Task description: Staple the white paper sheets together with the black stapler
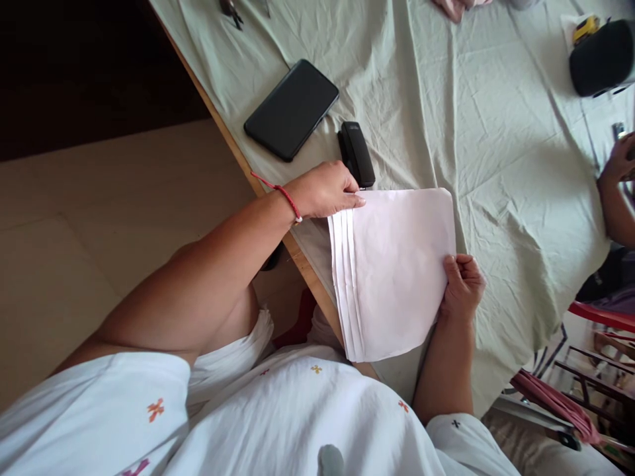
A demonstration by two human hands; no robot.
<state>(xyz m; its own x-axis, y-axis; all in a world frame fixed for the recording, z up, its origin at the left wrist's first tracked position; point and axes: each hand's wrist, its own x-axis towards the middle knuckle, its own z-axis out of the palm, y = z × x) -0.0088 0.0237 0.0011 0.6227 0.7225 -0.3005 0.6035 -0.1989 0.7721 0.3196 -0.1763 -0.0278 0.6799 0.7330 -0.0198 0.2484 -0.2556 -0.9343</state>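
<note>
Paper sheets (401, 277): a stack fanned in steps at its left side, held across the table's wooden edge (306, 266).
Left hand (330, 190): thumb and fingers closed on the top-left corner — probably to keep the staggered sheets aligned.
Right hand (464, 284): pinching the right edge, seemingly to hold the stack level between 2 hands.
Stapler (358, 153): just beyond the left hand, likely for easy reach.
Writing: a stapler marking — too small to read.
</note>
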